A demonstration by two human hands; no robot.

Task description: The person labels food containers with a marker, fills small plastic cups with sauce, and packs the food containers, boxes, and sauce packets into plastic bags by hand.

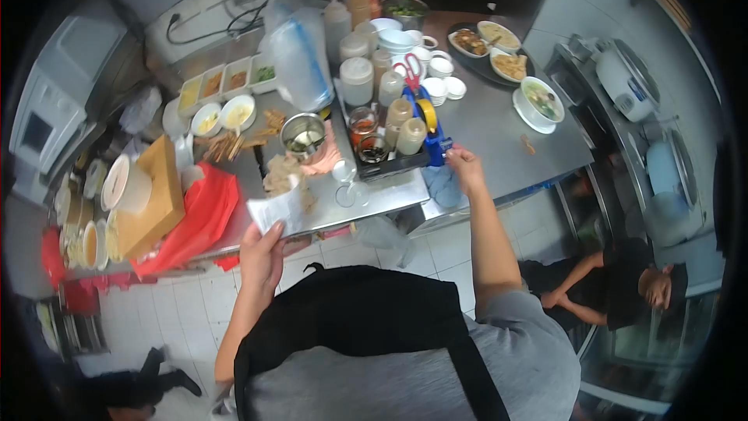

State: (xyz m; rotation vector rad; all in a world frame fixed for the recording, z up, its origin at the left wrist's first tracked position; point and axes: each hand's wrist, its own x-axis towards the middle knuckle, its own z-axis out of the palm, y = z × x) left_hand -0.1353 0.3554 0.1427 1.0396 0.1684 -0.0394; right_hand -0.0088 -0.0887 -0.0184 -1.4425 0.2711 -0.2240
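Between the thumb and fingers of my left hand (263, 259) is a white paper slip (274, 210), held over the counter's front edge. My right hand (467, 169) is closed in a pinch at the front end of a blue tape dispenser (433, 129) with a yellow roll. Whatever lies between those fingertips is too small to make out. Red-handled scissors (409, 72) stand just behind the dispenser. A blue cloth (442, 185) lies below my right fingers. Left of the dispenser, a black tray (393, 165) carries squeeze bottles and sauce jars.
A metal pot (304, 134) and a red bag (204, 206) are on the left counter. To the right stand a white soup bowl (539, 103) and a dark platter (499, 60) of food. A person in black (623, 284) is at the right; another person's leg (160, 378) shows lower left.
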